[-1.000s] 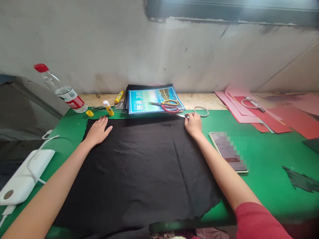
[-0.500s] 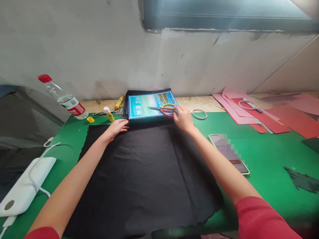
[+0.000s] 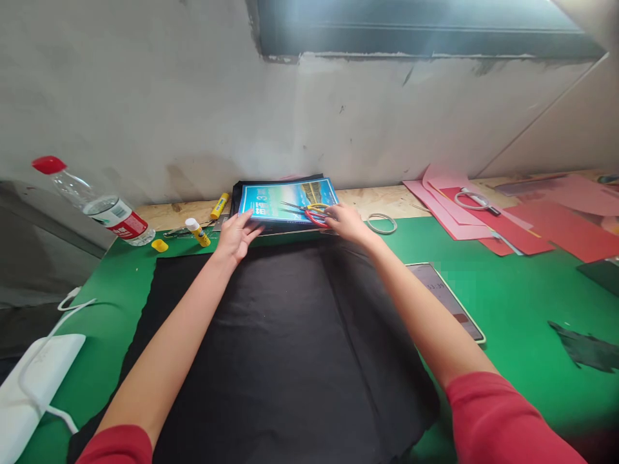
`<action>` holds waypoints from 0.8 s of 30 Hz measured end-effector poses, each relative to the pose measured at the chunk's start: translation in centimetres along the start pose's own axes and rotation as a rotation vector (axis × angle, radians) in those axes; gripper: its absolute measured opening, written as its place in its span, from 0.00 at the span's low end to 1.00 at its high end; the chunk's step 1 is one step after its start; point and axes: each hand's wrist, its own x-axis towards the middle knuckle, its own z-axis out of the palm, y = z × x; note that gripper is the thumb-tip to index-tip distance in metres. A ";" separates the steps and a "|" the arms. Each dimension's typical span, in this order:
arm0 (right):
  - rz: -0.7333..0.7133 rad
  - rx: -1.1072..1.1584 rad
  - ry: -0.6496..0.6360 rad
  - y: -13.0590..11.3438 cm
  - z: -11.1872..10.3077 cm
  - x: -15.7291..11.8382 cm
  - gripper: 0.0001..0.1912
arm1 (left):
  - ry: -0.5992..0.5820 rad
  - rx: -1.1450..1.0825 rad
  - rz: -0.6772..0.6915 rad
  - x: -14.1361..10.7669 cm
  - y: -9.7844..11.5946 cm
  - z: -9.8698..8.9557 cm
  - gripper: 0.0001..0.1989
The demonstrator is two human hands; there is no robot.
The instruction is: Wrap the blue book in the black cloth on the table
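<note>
A large black cloth (image 3: 271, 348) was spread flat over the green table (image 3: 522, 283), filling the lower middle of the frame, with one lengthwise crease right of centre; the laying-out was judged to be done. Nothing had yet been cut: the cloth's edges lay whole as far as could be seen.

At the upper middle of the frame, both hands were brought to the blue booklet (image 3: 285, 200), which lay on a dark stack at the cloth's far edge. The left hand (image 3: 236, 235) was laid with fingers spread, the tips touching the booklet's near left edge. The right hand (image 3: 344, 223) was set at the red-and-yellow scissors (image 3: 309, 211) lying on the booklet; its fingers appeared to be curled about the handles, though whether a grip had been closed could not be told.

A tape ring (image 3: 382, 223) was left just right of that hand, a phone (image 3: 447, 299) beside the cloth's right edge, and glue sticks (image 3: 198, 232) and a water bottle (image 3: 97, 206) at the upper left.
</note>
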 end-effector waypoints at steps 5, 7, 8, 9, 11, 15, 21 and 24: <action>0.108 -0.036 -0.037 -0.3 0.3 0.9 0.15 | 0.034 -0.157 -0.157 1.4 -1.8 3.7 0.15; 0.108 -0.046 -0.039 -0.5 0.5 0.7 0.14 | 0.067 -0.186 -0.192 1.9 -1.9 4.1 0.11; 0.104 -0.048 -0.038 -0.7 0.6 0.6 0.13 | 0.080 -0.198 -0.190 2.0 -1.7 4.0 0.10; 0.100 -0.047 -0.032 -0.8 0.7 0.5 0.12 | 0.089 -0.209 -0.174 1.9 -1.3 3.7 0.09; 0.104 -0.037 -0.005 -1.0 0.8 0.5 0.12 | 0.102 -0.230 -0.112 1.3 0.0 2.8 0.08; 0.155 0.002 0.077 -1.5 0.8 1.2 0.13 | 0.110 -0.169 0.138 -1.6 4.0 -0.4 0.04; 0.198 0.095 0.113 -3.0 1.4 3.3 0.15 | 0.219 0.028 0.679 -7.7 11.4 -4.8 0.05; 0.210 0.182 0.083 -3.9 1.6 3.4 0.17 | 0.268 0.044 0.847 -10.7 13.7 -5.8 0.08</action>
